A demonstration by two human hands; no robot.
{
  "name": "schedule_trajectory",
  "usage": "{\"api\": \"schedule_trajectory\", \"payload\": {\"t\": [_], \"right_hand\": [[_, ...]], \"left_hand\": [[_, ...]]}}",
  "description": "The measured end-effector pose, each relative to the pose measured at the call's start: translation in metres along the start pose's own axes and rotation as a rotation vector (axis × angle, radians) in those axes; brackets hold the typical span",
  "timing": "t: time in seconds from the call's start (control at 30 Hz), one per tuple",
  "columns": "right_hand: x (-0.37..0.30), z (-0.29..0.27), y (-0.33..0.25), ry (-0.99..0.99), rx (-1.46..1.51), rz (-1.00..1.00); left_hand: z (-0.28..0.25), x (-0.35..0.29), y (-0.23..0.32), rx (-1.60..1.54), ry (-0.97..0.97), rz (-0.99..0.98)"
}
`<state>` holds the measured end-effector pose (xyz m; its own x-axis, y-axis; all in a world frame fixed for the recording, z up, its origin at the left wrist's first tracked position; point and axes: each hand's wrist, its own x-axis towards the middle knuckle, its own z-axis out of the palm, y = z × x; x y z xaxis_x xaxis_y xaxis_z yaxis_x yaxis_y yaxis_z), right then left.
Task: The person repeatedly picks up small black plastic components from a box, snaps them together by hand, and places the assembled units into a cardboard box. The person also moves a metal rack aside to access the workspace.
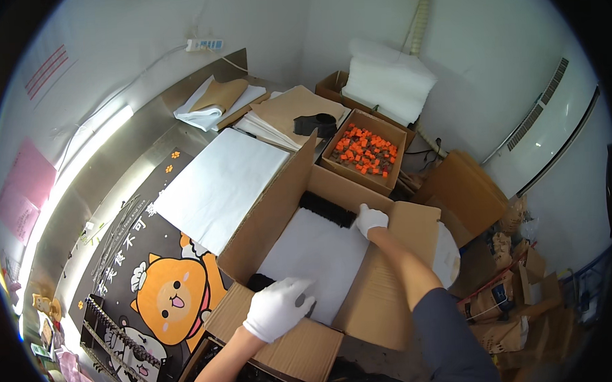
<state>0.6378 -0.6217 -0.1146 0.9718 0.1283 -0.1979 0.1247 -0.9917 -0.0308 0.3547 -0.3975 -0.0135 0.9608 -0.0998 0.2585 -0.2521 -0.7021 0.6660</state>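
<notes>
An open cardboard box [295,166] stands in front of me with its flaps folded outward. Inside lies a white sheet [318,258], and a black, bristly strip [328,210] shows past its far end. A smaller patch of black shows at the near left end. My left hand [281,308], in a white glove, is over that near end, its fingers loosely bent and apart. At the sheet's far right corner is my gloved right hand [371,220], fingers closed at the sheet's edge; the fingertips are partly hidden.
Behind the box stands a carton of orange-and-brown pieces [364,148]. White sheets [223,187] lie on the dark cartoon mat [143,244] at left. A black tape dispenser-like object [315,125] rests on brown paper. White foam sheets [386,80] stand at the back.
</notes>
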Motion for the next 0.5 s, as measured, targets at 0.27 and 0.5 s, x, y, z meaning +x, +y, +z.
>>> {"api": "schedule_trajectory", "payload": {"t": [0.27,0.5], "right_hand": [[0.001,0.073,-0.026,0.089,0.329,0.161],[0.020,0.066,-0.009,-0.002,0.280,0.069]], "left_hand": [[-0.020,-0.039,-0.023,-0.052,0.053,0.010],[-0.028,-0.053,-0.041,-0.090,0.085,-0.049]]}}
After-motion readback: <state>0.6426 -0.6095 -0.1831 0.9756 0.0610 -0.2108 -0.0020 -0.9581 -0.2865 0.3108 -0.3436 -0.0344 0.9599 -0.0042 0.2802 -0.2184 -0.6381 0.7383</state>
